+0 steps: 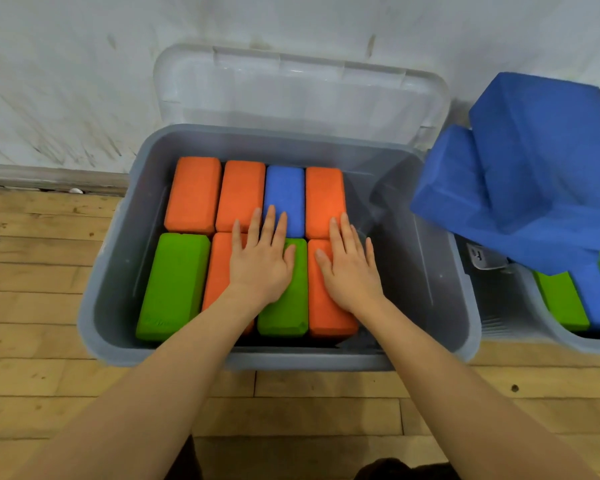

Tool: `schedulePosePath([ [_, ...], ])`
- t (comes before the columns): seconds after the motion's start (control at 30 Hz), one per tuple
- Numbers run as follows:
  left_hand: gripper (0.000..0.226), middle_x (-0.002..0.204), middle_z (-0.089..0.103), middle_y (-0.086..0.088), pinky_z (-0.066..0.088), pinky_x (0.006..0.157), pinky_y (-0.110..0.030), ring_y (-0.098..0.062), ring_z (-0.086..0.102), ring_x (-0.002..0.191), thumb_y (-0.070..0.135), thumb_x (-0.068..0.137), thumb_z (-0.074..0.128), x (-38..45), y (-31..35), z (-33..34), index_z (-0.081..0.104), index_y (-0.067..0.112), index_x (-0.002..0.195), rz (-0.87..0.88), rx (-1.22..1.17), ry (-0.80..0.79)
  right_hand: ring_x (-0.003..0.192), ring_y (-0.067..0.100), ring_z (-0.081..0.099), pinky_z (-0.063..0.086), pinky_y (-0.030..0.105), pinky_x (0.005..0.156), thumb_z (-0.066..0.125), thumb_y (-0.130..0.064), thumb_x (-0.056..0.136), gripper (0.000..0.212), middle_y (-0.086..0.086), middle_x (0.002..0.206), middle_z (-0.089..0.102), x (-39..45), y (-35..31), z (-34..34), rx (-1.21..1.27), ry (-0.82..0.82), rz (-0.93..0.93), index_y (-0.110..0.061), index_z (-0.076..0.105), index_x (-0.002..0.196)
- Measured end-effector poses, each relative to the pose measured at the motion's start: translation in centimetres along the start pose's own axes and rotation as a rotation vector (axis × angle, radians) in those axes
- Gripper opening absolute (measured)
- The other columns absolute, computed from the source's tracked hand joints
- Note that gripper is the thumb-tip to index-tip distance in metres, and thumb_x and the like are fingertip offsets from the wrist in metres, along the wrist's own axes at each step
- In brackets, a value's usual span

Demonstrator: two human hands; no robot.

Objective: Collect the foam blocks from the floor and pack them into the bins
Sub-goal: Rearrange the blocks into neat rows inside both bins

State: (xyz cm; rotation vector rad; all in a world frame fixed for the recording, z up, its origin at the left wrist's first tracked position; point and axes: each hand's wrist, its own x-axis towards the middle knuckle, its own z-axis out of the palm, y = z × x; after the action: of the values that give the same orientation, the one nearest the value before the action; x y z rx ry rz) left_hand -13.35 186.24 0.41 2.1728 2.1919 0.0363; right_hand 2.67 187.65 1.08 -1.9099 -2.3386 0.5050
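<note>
A grey bin point(111, 271) on the wooden floor holds several foam blocks in two rows. The far row has three orange blocks point(194, 192) and one blue block point(286, 188). The near row has a green block point(174, 285) at the left, then an orange one, a green block point(286, 313) and an orange block point(326, 313). My left hand point(262, 261) lies flat with straight fingers across the middle blocks. My right hand point(349, 265) presses flat on the right orange blocks.
The bin's clear lid point(302, 95) leans against the white wall behind it. A second bin point(520, 317) at the right holds green and blue blocks, with large blue foam blocks point(527, 174) piled above its rim. Wooden floor point(32, 237) lies left and in front.
</note>
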Motion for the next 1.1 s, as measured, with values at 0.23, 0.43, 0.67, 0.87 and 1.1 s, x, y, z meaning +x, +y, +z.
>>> schedulePosePath([
  [0.23,0.058,0.159,0.003,-0.003,-0.002,0.114,-0.049,-0.025,-0.003,0.146,0.043,0.100,0.026,-0.1,0.1,-2.2,0.012,0.019,0.150,-0.016,-0.152,-0.130,0.143,0.026,0.016,0.014,0.045,0.116,0.028,-0.050,0.098,0.063,-0.002,0.160,0.001,-0.1,-0.2,-2.1,-0.041,-0.066,-0.010,-0.021,0.010,0.151],
  [0.43,0.069,0.150,0.034,-0.002,0.019,0.108,-0.042,-0.025,0.030,0.136,0.053,0.088,0.013,-2.0,3.3,-10.4,0.040,0.018,0.141,0.055,-0.393,0.208,0.123,0.019,0.045,0.037,0.028,0.099,0.047,-0.031,0.097,0.035,-0.001,0.138,0.051,-4.6,0.2,-10.5,0.296,0.386,-0.194,-0.020,0.058,0.128],
  [0.67,0.067,0.144,0.043,-0.010,0.030,0.101,-0.046,-0.032,0.043,0.127,0.047,0.087,0.019,-1.6,10.4,-16.2,0.045,0.013,0.138,0.299,-0.338,0.243,0.110,0.026,0.051,0.043,0.038,0.095,0.049,-0.030,0.092,0.036,0.007,0.122,0.061,-8.3,7.1,-17.0,0.252,0.769,-0.190,-0.011,0.066,0.117],
  [0.87,0.058,0.153,0.026,-0.011,0.024,0.108,-0.040,-0.028,0.033,0.135,0.045,0.097,0.027,0.2,17.9,-17.2,0.028,0.016,0.147,0.475,-0.239,0.155,0.135,0.036,0.026,0.023,0.056,0.103,0.051,-0.044,0.083,0.054,0.005,0.151,0.033,-8.7,14.9,-19.7,0.045,0.742,0.067,-0.027,0.049,0.135],
  [1.1,0.065,0.158,0.002,-0.010,0.017,0.113,-0.038,-0.024,0.024,0.140,0.046,0.097,0.038,3.2,22.5,-15.4,0.008,0.024,0.151,0.543,-0.161,0.076,0.137,0.043,0.018,0.030,0.056,0.106,0.047,-0.059,0.088,0.062,0.012,0.157,0.008,-7.7,18.8,-19.1,0.177,0.537,0.148,-0.036,0.034,0.144],
])
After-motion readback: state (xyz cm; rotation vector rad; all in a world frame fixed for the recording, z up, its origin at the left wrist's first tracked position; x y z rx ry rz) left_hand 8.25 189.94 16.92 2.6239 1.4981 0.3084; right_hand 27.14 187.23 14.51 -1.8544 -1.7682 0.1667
